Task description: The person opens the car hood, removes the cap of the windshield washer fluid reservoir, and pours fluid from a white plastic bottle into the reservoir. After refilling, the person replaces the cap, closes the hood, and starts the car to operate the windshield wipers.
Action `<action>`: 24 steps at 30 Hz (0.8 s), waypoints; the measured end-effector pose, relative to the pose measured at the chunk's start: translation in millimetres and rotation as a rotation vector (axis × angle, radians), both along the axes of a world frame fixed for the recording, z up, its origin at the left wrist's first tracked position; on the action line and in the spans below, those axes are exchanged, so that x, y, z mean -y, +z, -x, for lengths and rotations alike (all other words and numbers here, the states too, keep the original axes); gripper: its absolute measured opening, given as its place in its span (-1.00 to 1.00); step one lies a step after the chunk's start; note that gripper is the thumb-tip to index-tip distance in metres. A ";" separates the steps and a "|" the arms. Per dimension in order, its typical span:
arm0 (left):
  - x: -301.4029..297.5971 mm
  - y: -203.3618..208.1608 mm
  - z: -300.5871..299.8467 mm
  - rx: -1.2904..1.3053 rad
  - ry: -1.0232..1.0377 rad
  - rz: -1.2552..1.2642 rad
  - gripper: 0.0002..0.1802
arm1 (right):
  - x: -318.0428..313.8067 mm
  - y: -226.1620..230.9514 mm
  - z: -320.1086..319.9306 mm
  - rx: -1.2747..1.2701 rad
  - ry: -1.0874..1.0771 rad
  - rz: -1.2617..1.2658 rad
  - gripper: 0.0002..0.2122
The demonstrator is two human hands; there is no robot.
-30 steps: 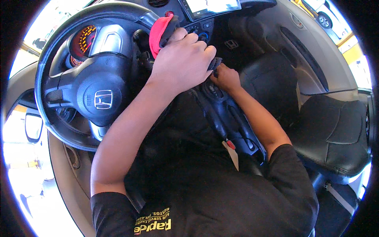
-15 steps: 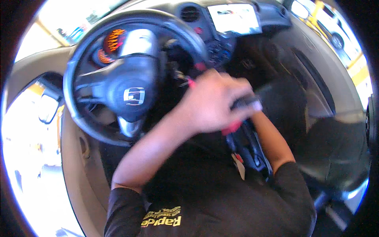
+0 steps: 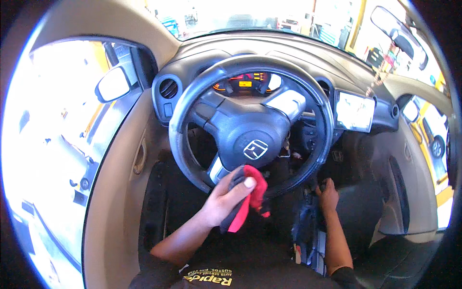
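My left hand (image 3: 220,202) grips a red and black cloth (image 3: 258,184), thumb pressed on top, just below the hub of the steering wheel (image 3: 178,135). The cloth hangs down in folds; whether it is a rag or a glove is hard to tell. To the right of the wheel, my right hand (image 3: 329,196) is closed around the dark top of the gear lever (image 3: 323,186), which the fingers mostly hide. The steering wheel is turned, its hub tilted.
Behind the wheel the instrument cluster (image 3: 245,83) is lit orange. A bright screen (image 3: 355,111) stands on the dashboard (image 3: 288,53) at right. The driver's door (image 3: 120,164) borders the left, and the centre console (image 3: 305,221) runs beside my right forearm. Beads hang from the rear-view mirror (image 3: 404,41).
My left hand has moved from over the gear lever back left to below the wheel hub, carrying the cloth. My right hand now shows. The view has swung up and left.
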State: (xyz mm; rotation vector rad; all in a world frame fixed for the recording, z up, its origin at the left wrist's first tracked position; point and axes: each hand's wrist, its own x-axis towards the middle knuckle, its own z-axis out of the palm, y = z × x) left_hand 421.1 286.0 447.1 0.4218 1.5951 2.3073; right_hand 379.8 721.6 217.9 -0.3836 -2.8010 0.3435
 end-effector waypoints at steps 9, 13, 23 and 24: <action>-29.0 -1.4 2.1 -0.818 0.347 0.563 -0.66 | 63.6 206.0 -60.9 0.746 0.547 0.514 -0.29; -63.4 1.5 -13.0 -0.819 0.218 0.523 -0.53 | 97.9 197.4 -86.9 0.652 0.837 1.097 -0.19; 33.9 40.5 40.3 -1.139 0.915 0.605 -0.66 | 97.5 163.8 -82.4 0.673 0.736 1.430 -0.25; 46.3 49.9 61.0 -1.132 1.116 0.679 -0.62 | 95.5 167.3 -81.0 0.683 0.782 1.496 -0.27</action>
